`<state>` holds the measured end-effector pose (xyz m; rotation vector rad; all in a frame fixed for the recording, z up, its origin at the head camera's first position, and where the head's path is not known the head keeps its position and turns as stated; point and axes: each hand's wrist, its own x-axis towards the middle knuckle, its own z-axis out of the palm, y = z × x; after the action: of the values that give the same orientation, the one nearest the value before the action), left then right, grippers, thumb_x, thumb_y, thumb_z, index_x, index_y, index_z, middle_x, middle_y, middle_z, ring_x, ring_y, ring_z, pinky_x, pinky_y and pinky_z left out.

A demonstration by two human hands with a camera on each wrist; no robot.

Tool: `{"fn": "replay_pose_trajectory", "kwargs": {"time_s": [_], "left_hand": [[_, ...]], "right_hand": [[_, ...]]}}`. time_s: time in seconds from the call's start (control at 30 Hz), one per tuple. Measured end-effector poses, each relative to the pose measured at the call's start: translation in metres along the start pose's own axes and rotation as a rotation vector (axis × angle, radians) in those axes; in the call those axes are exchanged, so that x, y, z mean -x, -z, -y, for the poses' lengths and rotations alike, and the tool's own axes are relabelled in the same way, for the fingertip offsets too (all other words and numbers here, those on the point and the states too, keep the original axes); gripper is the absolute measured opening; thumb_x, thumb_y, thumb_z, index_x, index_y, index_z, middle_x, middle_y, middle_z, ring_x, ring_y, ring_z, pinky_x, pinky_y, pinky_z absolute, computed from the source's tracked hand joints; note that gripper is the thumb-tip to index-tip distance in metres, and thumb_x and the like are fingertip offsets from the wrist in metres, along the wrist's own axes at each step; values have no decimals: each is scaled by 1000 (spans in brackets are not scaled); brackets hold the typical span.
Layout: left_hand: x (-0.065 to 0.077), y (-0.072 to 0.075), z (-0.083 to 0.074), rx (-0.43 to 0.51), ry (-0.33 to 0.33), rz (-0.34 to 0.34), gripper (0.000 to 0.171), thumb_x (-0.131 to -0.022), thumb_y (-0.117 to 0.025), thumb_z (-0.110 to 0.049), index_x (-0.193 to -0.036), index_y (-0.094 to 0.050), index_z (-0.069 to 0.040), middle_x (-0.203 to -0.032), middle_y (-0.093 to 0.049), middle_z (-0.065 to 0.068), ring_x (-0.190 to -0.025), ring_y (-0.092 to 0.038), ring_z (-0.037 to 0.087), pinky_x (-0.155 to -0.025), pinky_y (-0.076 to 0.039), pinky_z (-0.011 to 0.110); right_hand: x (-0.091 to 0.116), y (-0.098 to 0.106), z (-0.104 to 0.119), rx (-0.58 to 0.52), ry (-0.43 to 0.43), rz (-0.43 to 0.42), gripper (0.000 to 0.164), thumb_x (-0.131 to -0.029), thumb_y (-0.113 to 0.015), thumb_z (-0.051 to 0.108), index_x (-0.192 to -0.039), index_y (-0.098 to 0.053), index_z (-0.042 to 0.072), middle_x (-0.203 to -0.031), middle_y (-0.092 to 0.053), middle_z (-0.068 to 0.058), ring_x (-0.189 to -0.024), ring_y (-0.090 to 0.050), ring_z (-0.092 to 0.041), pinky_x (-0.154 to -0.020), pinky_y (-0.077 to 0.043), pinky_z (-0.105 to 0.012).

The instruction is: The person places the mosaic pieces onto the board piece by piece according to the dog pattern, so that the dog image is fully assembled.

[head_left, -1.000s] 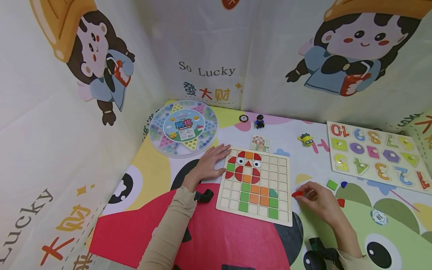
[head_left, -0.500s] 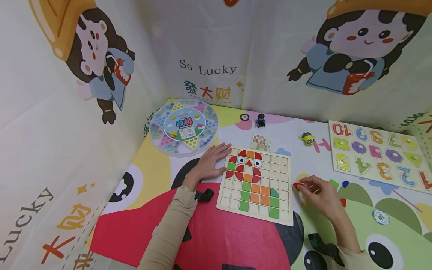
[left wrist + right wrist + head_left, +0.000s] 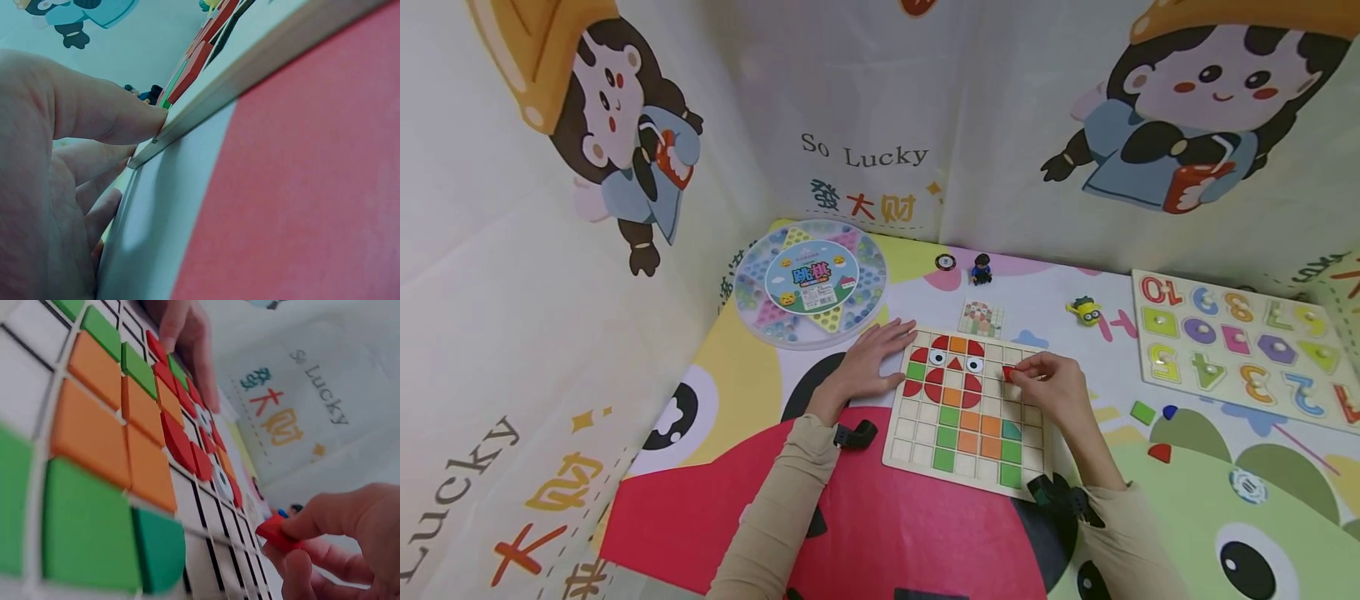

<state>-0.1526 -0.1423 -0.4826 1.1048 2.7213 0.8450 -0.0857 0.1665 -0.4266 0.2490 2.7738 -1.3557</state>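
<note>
A wooden grid board (image 3: 920, 432) lies at the middle of the table, with red, orange and green pieces set in its squares. Two round eye pieces sit near its top. My left hand (image 3: 868, 364) rests along the board's left edge, fingers stretched out; in the left wrist view the thumb (image 3: 119, 115) touches the rim. Above the board's upper right squares, my right hand (image 3: 1056, 385) pinches a small red piece (image 3: 279, 534) between thumb and fingers. A rounded teal piece (image 3: 159, 550) sits at the corner of the coloured group. The fingers partly cover the squares beneath them.
A loose green square (image 3: 1142, 412), a blue piece (image 3: 1169, 412) and a red piece (image 3: 1160, 452) lie to the right. Behind the board is a pattern card (image 3: 981, 318). A round marble game box (image 3: 808, 329) and a number puzzle (image 3: 1210, 385) flank it.
My right hand has carried the red piece from beside the board's right edge, leftward and away from me, over the upper right squares. My left hand has stayed at the edge.
</note>
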Motion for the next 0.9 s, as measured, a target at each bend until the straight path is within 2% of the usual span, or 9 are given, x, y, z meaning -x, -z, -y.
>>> {"fn": "replay_pose_trajectory", "kwargs": {"time_s": [0.13, 0.27, 0.4, 0.57, 0.7, 0.9], "left_hand": [[1, 1, -1, 4, 5, 3, 73, -88, -58, -36, -152, -38, -6, -160, -30, 9, -149, -18, 29, -122, -9, 47], [1, 3, -3, 15, 10, 1, 73, -87, -59, -34, -151, -39, -6, -160, -30, 10, -149, -18, 30, -121, -9, 47], [1, 3, -2, 3, 11, 6, 73, -88, -58, -35, -152, -38, -6, -160, -29, 9, -150, -17, 29, -122, -9, 47], [1, 3, -2, 3, 11, 3, 73, -87, -58, -34, -151, -38, -6, -160, -30, 9, -150, -18, 29, -121, -9, 47], [0, 3, -2, 7, 10, -7, 73, -87, -59, -34, -151, -39, -6, -160, -31, 9, -149, -18, 30, -121, -10, 47], [0, 2, -2, -2, 20, 7, 74, -86, -59, -34, -152, -39, -7, -160, -30, 8, -150, -18, 28, -122, -9, 46]], "right_hand": [[-13, -13, 9, -22, -72, -6, 19, -87, -72, 14, -93, -69, -4, -77, -64, -8, -75, -51, -20, -54, -44, -22], [-18, -22, 11, -14, -102, -4, 21, -88, -73, 17, -93, -72, -3, -78, -65, -8, -78, -51, -21, -58, -44, -25], [-18, -27, 10, 70, -96, -14, 23, -87, -73, 22, -90, -73, -1, -78, -67, -9, -77, -53, -23, -59, -41, -28], [-16, -27, 10, 152, -76, -53, 24, -87, -73, 24, -89, -72, 0, -80, -69, -11, -76, -56, -24, -55, -40, -29], [-16, -27, 11, 175, -62, -71, 24, -87, -73, 23, -88, -72, 0, -80, -69, -13, -73, -56, -25, -53, -40, -29], [-16, -30, 11, 185, -77, -51, 25, -88, -73, 26, -88, -74, 1, -82, -71, -12, -73, -54, -24, -53, -38, -29]]}}
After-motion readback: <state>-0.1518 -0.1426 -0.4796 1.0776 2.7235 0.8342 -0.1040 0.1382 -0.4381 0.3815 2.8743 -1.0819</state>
